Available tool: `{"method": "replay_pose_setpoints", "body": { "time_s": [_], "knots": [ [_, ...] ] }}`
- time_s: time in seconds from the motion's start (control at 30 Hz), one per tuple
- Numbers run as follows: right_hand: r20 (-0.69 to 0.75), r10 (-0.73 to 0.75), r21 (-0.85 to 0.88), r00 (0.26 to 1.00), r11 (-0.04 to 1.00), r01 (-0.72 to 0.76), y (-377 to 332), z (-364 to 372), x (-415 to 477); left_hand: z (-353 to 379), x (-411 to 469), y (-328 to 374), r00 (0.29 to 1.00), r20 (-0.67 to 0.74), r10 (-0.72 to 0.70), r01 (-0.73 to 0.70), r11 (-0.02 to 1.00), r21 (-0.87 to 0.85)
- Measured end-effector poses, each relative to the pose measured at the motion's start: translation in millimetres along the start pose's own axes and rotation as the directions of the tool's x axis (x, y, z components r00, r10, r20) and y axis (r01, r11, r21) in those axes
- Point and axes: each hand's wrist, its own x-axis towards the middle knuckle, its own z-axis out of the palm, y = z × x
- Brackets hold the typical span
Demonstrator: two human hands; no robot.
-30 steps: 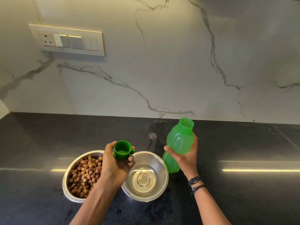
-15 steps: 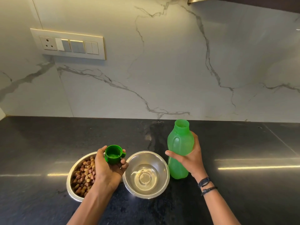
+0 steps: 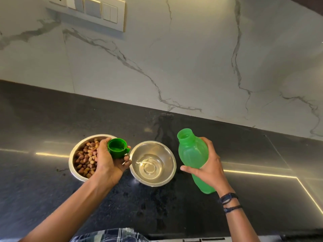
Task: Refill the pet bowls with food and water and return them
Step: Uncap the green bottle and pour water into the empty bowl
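Note:
Two steel bowls sit side by side on the black counter (image 3: 43,119). The left bowl (image 3: 74,151) holds brown kibble, and my left hand (image 3: 107,161) hovers over its right side, holding a green bottle cap (image 3: 116,147) with its hollow side up. The right bowl (image 3: 153,163) has a little clear water in the bottom. Right of it stands an uncapped green plastic bottle (image 3: 193,154), tilted slightly left, with my right hand (image 3: 208,167) wrapped around its middle.
A marble backsplash (image 3: 192,58) rises behind the counter, with a switch panel (image 3: 97,11) at the upper left. Wet spots darken the counter in front of the water bowl. The counter's front edge runs along the bottom of the view.
The camera has tipped downward and closer. The bottle has come back from a lean toward the bowl to nearly upright on the counter. My left hand still holds the cap over the kibble bowl.

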Motion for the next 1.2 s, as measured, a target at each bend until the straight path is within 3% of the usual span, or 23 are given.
{"method": "replay_pose_setpoints", "body": {
  "time_s": [0.6,1.2],
  "knots": [
    [0.208,0.237,-0.332,0.949,0.930,-0.160,-7,3,-22,-11,-9,0,0.999,0.009,-0.033,0.033,0.999,-0.010],
    [0.191,0.260,-0.455,0.946,0.878,-0.150,-7,0,-19,-10,-8,-4,1.000,-0.004,-0.023,0.022,0.999,-0.028]
  ]
}}
